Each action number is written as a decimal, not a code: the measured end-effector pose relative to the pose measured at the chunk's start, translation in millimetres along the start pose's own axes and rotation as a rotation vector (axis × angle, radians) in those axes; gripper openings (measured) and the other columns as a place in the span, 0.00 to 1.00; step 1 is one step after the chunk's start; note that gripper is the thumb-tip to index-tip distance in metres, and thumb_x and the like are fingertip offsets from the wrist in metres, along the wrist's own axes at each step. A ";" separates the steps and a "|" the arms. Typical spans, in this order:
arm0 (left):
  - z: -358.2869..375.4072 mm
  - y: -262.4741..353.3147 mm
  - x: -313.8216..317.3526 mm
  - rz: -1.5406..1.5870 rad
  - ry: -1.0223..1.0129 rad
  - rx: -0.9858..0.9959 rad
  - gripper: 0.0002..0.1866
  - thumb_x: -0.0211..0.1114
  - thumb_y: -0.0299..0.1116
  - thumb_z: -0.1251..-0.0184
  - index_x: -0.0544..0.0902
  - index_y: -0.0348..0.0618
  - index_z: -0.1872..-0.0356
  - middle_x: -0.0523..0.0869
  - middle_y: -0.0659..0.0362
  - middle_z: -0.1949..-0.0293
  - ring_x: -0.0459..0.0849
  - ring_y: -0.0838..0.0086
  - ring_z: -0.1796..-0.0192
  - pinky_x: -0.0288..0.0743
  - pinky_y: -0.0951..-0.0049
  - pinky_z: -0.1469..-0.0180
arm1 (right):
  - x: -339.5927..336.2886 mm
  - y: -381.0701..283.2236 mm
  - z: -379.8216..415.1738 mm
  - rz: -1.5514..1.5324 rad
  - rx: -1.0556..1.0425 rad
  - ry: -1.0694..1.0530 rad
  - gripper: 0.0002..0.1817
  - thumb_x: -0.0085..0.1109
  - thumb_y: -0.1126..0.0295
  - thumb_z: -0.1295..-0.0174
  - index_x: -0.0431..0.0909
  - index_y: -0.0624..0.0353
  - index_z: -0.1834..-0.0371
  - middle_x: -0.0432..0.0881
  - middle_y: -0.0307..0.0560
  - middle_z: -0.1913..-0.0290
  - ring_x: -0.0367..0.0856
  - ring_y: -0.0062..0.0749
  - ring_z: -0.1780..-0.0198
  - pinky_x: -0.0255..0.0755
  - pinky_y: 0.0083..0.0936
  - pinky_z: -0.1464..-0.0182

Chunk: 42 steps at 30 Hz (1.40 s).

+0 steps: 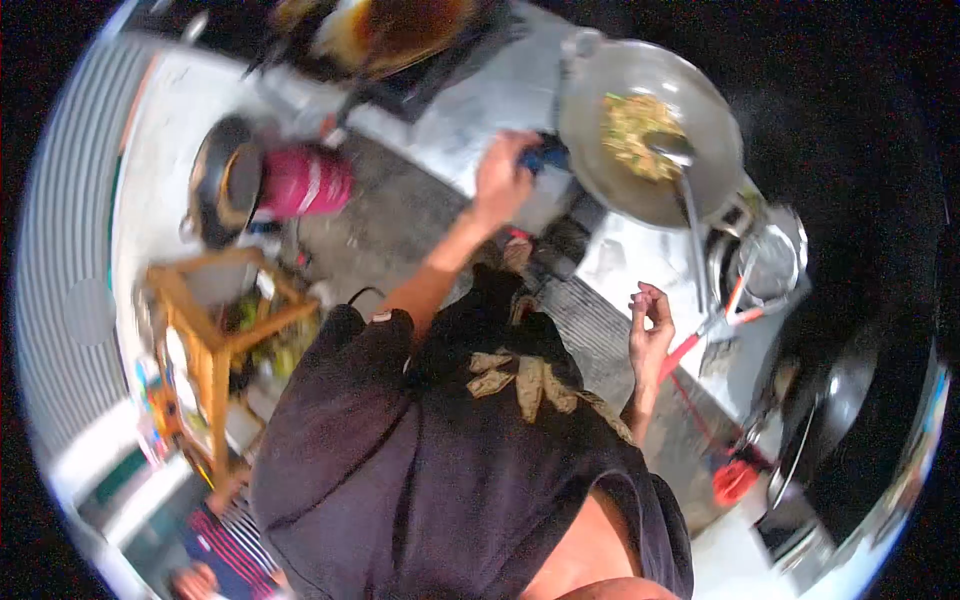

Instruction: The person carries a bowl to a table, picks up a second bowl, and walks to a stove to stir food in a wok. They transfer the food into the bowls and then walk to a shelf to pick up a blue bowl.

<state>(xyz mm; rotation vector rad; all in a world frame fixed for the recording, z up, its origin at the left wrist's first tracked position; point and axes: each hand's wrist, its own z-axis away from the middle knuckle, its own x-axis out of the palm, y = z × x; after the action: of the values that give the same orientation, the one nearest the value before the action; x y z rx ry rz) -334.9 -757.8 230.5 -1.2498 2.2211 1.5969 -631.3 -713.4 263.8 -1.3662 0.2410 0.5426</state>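
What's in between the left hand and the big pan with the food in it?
In the head view, a dark blue thing is between the left hand and the big pan. It's too blurred to tell what it is.

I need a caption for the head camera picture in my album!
Left hand beside a big wok, a ladle in its food, right hand near the ladle's handle.

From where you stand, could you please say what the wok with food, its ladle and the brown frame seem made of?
Wok: probably bare metal, perhaps aluminium; dull grey with soft pale highlights.
Ladle: likely steel, fairly shiny; its bowl catches a bright glint.
Brown frame: apparently wood, finish unclear; yellowish-brown squared bars.
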 end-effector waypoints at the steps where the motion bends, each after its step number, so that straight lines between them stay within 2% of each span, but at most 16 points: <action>1: 41.5 -1.7 -10.5 -0.127 -0.026 -0.055 0.22 0.51 0.16 0.63 0.73 0.39 0.59 0.76 0.49 0.59 0.74 0.57 0.53 0.69 0.65 0.50 | 8.9 1.6 1.0 -0.035 -0.064 -0.106 0.10 0.48 0.68 0.39 0.72 0.65 0.60 0.76 0.42 0.70 0.75 0.22 0.67 0.70 0.20 0.64; 4: 190.6 -45.0 -40.3 -0.285 -0.092 -0.341 0.18 0.53 0.22 0.57 0.75 0.42 0.59 0.75 0.51 0.54 0.72 0.55 0.50 0.66 0.61 0.47 | 32.5 30.3 7.2 -0.038 -0.288 -0.451 0.10 0.45 0.69 0.38 0.71 0.64 0.70 0.75 0.40 0.74 0.72 0.20 0.70 0.69 0.20 0.67; 5: 218.3 -41.4 -65.9 -0.189 -0.197 -0.667 0.18 0.51 0.30 0.51 0.74 0.44 0.55 0.72 0.49 0.49 0.68 0.54 0.45 0.61 0.61 0.43 | 38.1 38.6 11.0 0.026 -0.222 -0.568 0.09 0.45 0.70 0.39 0.71 0.64 0.69 0.75 0.42 0.75 0.72 0.21 0.71 0.68 0.21 0.68; 8: 333.4 -119.7 -137.7 -0.050 -0.616 -1.015 0.23 0.48 0.43 0.44 0.71 0.44 0.48 0.69 0.51 0.44 0.63 0.60 0.40 0.55 0.65 0.39 | 38.9 121.2 15.0 0.296 -0.100 -0.856 0.15 0.45 0.61 0.40 0.73 0.63 0.69 0.77 0.45 0.76 0.74 0.27 0.75 0.67 0.26 0.71; 10: 365.7 -111.9 -196.2 0.477 0.098 -1.190 0.32 0.42 0.56 0.41 0.68 0.41 0.45 0.67 0.53 0.42 0.62 0.67 0.39 0.51 0.68 0.38 | 52.1 127.9 42.2 0.671 0.150 -0.923 0.14 0.47 0.63 0.40 0.72 0.62 0.77 0.72 0.44 0.81 0.70 0.28 0.76 0.64 0.22 0.71; 12: 363.8 -93.5 -266.7 0.627 0.571 -1.465 0.36 0.43 0.60 0.42 0.67 0.38 0.44 0.65 0.55 0.41 0.63 0.70 0.41 0.54 0.66 0.39 | 72.3 154.5 55.4 0.772 0.078 -1.015 0.13 0.47 0.63 0.41 0.72 0.61 0.75 0.73 0.46 0.80 0.71 0.31 0.75 0.65 0.25 0.70; 14: 383.4 -99.4 -335.6 0.740 0.653 -1.569 0.33 0.47 0.58 0.42 0.69 0.40 0.46 0.70 0.54 0.46 0.68 0.68 0.45 0.60 0.64 0.44 | 91.4 180.0 69.6 0.800 0.016 -1.072 0.13 0.48 0.62 0.41 0.73 0.61 0.74 0.74 0.48 0.78 0.72 0.35 0.73 0.66 0.28 0.70; 16: 415.8 -122.6 -405.7 0.647 0.603 -1.572 0.28 0.51 0.51 0.41 0.70 0.40 0.47 0.75 0.56 0.52 0.72 0.70 0.51 0.65 0.67 0.49 | 106.8 198.9 85.5 0.812 -0.009 -1.093 0.12 0.48 0.62 0.42 0.73 0.61 0.72 0.75 0.50 0.77 0.73 0.39 0.72 0.66 0.31 0.69; 18: 442.3 -147.1 -482.5 0.604 0.681 -1.228 0.22 0.52 0.42 0.40 0.71 0.41 0.48 0.77 0.57 0.57 0.74 0.72 0.55 0.67 0.71 0.53 | 122.9 211.8 104.9 0.808 -0.111 -1.081 0.12 0.49 0.62 0.43 0.74 0.61 0.70 0.75 0.52 0.76 0.74 0.42 0.71 0.67 0.34 0.68; 21: 458.1 -213.5 -576.5 0.437 0.768 -1.333 0.22 0.52 0.42 0.41 0.71 0.41 0.49 0.77 0.57 0.57 0.74 0.72 0.56 0.67 0.70 0.53 | 169.1 217.3 151.1 0.835 -0.389 -0.937 0.12 0.50 0.62 0.44 0.75 0.60 0.68 0.77 0.55 0.74 0.75 0.48 0.68 0.68 0.38 0.67; 24: 455.1 -303.0 -638.5 0.392 0.676 -1.382 0.21 0.52 0.42 0.41 0.71 0.40 0.49 0.77 0.57 0.57 0.74 0.71 0.56 0.68 0.70 0.53 | 227.4 183.9 177.2 0.870 -0.125 -0.643 0.13 0.51 0.61 0.46 0.76 0.59 0.66 0.78 0.57 0.70 0.77 0.51 0.65 0.69 0.42 0.65; 27: 463.9 -354.0 -671.7 0.338 0.666 -1.483 0.21 0.53 0.42 0.41 0.72 0.40 0.50 0.77 0.57 0.57 0.74 0.71 0.56 0.68 0.70 0.53 | 280.2 158.2 205.0 0.822 0.218 -0.323 0.16 0.51 0.57 0.50 0.77 0.58 0.66 0.79 0.56 0.68 0.78 0.46 0.66 0.71 0.36 0.65; 28: 470.3 -361.0 -681.7 0.330 0.674 -1.507 0.21 0.53 0.42 0.41 0.72 0.40 0.50 0.77 0.57 0.57 0.74 0.70 0.56 0.68 0.70 0.53 | 292.7 141.2 203.0 0.899 0.252 -0.706 0.16 0.50 0.56 0.51 0.77 0.56 0.67 0.79 0.54 0.70 0.79 0.44 0.68 0.72 0.33 0.65; 33: 495.6 -370.7 -695.1 0.324 0.716 -1.553 0.21 0.53 0.42 0.41 0.72 0.40 0.51 0.77 0.57 0.58 0.74 0.69 0.56 0.68 0.70 0.53 | 329.7 97.3 244.2 0.616 0.061 -0.587 0.16 0.51 0.55 0.51 0.77 0.56 0.71 0.80 0.49 0.72 0.79 0.38 0.70 0.70 0.34 0.68; 36: 500.0 -373.7 -695.4 0.342 0.725 -1.568 0.21 0.53 0.42 0.42 0.72 0.40 0.51 0.77 0.57 0.58 0.74 0.69 0.56 0.68 0.70 0.53 | 330.9 77.3 248.5 0.574 0.393 -0.536 0.15 0.51 0.55 0.51 0.76 0.57 0.74 0.79 0.48 0.74 0.78 0.37 0.71 0.69 0.32 0.69; 42: 505.7 -375.3 -697.4 0.381 0.727 -1.564 0.20 0.53 0.42 0.42 0.72 0.40 0.52 0.77 0.57 0.58 0.75 0.68 0.57 0.69 0.69 0.53 | 306.3 72.4 240.4 0.799 0.170 -0.542 0.13 0.53 0.59 0.53 0.74 0.58 0.76 0.77 0.45 0.80 0.78 0.32 0.73 0.70 0.30 0.69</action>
<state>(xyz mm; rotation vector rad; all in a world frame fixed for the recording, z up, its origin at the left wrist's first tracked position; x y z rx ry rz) 200.1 6.1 116.2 -1.8642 1.0278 3.7817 -441.0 -403.6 106.9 -0.8742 0.3754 1.4932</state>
